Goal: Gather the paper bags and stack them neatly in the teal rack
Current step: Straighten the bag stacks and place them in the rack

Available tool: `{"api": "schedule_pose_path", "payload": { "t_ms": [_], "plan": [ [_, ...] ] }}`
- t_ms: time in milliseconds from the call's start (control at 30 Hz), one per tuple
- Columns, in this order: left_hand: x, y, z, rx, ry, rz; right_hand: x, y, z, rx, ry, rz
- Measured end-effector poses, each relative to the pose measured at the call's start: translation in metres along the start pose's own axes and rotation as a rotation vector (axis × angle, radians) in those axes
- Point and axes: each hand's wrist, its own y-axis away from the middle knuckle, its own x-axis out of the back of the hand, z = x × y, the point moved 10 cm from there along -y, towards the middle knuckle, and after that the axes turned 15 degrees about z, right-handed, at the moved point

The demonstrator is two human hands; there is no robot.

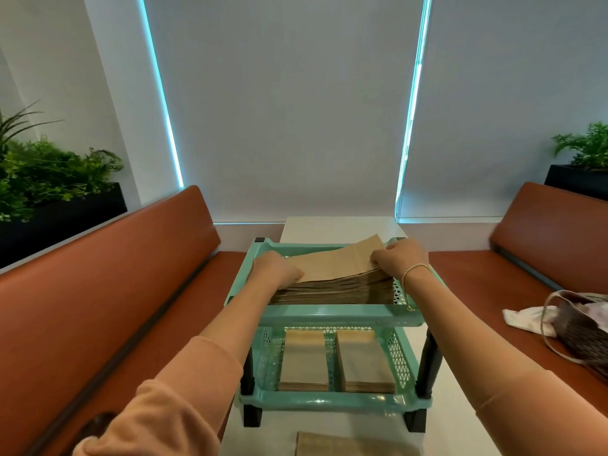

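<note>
Both hands, left hand (274, 270) and right hand (399, 257), grip paper bags (342, 274) in teal rack (329, 315)

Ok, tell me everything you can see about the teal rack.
The teal rack looks like glossy plastic: two tray tiers with latticed side walls, joined by dark corner posts and feet. It stands upright on the white table between two brown benches. The upper tray holds a thick stack of brown paper bags, which both hands grip, left hand and right hand. The lower tray holds two smaller stacks, side by side.
</note>
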Motion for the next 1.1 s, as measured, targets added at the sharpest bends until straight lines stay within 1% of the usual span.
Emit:
{"api": "schedule_pose_path", "payload": {
  "t_ms": [133, 200, 333, 400, 600, 833, 967, 1100],
  "plan": [
    [-0.009, 0.01, 0.006, -0.055, 0.009, -0.161, -0.005, 0.004, 0.007, -0.043, 0.009, -0.032],
    [-0.011, 0.013, 0.007, -0.074, -0.021, -0.205, -0.007, 0.005, 0.007, -0.055, -0.001, -0.046],
    [-0.012, 0.013, 0.008, -0.132, -0.168, -0.179, -0.005, 0.008, 0.004, -0.038, 0.009, -0.04],
    [-0.014, 0.013, 0.009, -0.152, -0.203, -0.183, -0.003, 0.009, 0.0, -0.009, 0.037, -0.029],
    [-0.011, 0.013, 0.012, -0.178, -0.238, -0.145, 0.002, 0.011, -0.007, 0.04, 0.082, -0.022],
    [-0.013, 0.012, 0.007, -0.178, -0.228, -0.134, 0.001, 0.012, -0.002, 0.026, 0.109, -0.028],
    [-0.015, 0.013, 0.008, -0.173, -0.219, -0.182, -0.004, 0.014, 0.002, -0.022, 0.084, -0.073],
    [-0.016, 0.012, 0.008, -0.199, -0.253, -0.158, -0.011, 0.016, 0.005, -0.054, 0.083, -0.147]
  ]
}}
